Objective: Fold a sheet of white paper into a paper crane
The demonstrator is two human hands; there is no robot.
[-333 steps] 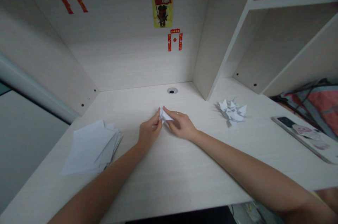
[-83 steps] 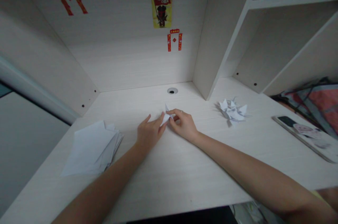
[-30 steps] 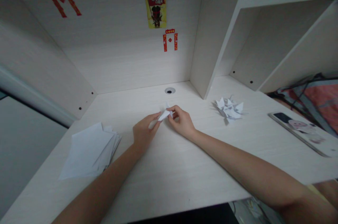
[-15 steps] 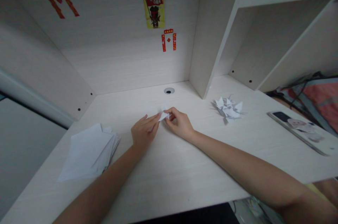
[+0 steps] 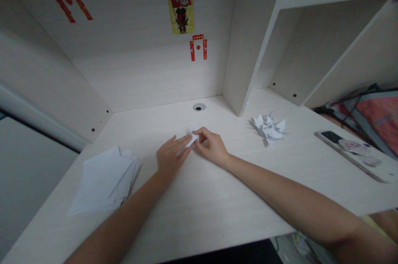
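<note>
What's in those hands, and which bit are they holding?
A small folded white paper. The right hand pinches its right end; the left hand lies against its left side. Exact folds can't be told.

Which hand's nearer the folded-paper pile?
Right. The right hand is left of the folded-paper pile, apart from it; the left hand is farther left, beyond the right.

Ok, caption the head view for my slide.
The left hand touches and the right hand pinches a small folded white paper between a paper stack and a folded-paper cluster.
</note>
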